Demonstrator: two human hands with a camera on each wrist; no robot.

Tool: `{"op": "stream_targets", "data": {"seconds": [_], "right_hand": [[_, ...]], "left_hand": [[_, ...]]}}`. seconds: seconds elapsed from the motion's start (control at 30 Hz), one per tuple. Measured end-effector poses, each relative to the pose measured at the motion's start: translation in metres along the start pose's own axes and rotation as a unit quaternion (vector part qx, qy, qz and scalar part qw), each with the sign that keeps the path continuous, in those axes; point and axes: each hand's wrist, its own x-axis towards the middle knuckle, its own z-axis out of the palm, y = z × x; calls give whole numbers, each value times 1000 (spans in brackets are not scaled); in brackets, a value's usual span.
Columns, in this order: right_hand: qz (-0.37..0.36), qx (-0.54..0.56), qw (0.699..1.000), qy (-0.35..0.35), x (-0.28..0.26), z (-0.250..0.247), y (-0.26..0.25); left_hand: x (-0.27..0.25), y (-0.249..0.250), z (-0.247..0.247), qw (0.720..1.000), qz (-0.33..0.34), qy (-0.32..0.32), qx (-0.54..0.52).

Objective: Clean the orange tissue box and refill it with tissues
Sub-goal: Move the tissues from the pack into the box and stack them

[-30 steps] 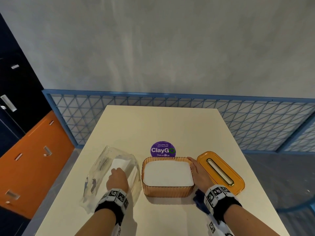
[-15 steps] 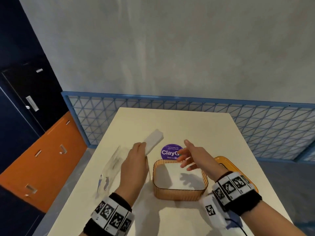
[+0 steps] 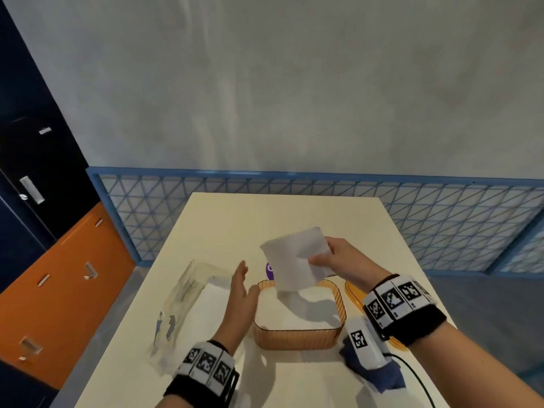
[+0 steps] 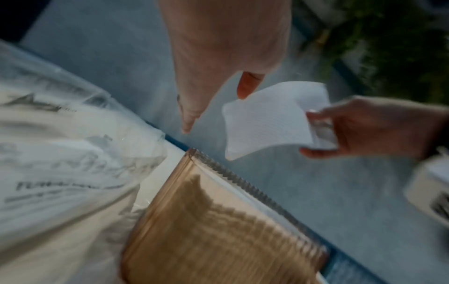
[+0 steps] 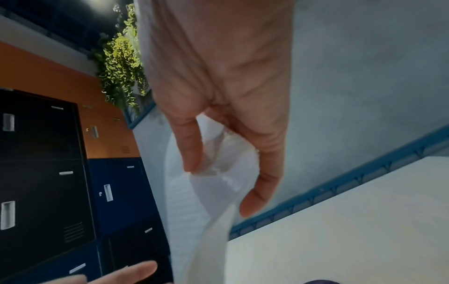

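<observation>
The orange tissue box (image 3: 297, 338) stands open on the table, its inside showing white. My right hand (image 3: 319, 259) pinches a folded stack of white tissues (image 3: 291, 260) by one edge and holds it above the box's far rim. In the right wrist view the thumb and fingers (image 5: 192, 153) clamp the tissues (image 5: 194, 211). My left hand (image 3: 243, 279) hovers open with straight fingers beside the box's left rim and holds nothing. In the left wrist view its fingers (image 4: 187, 119) point toward the tissues (image 4: 267, 123) over the box (image 4: 218, 221).
A clear plastic tissue wrapper (image 3: 188, 298) lies left of the box. The orange lid (image 3: 351, 291) lies to the right, mostly hidden by my wrist. A blue cloth (image 3: 382, 378) sits at the front right. A purple sticker (image 3: 269, 267) is behind the box.
My left hand lifted a tissue stack out of the wrapper and let it go. My right hand left the box's side, rose and now holds the stack above the box.
</observation>
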Motion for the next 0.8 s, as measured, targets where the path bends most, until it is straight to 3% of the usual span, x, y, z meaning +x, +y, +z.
{"op": "stream_targets", "data": {"seconds": [0.07, 0.17, 0.4, 0.6, 0.8], "right_hand": [[-20, 16, 1000, -5, -1, -3, 3], [-34, 42, 999, 4, -3, -5, 11], [24, 65, 996, 64, -11, 18, 69], [51, 105, 983, 145, -8, 28, 83], [68, 67, 988, 119, -8, 26, 84]], "left_hand": [[14, 2, -1, 993, -79, -11, -89], [25, 10, -2, 983, -60, -31, -170], [11, 3, 19, 999, -1, 49, 5], [4, -4, 33, 999, 19, 48, 13], [6, -3, 27, 997, 8, 59, 42]]}}
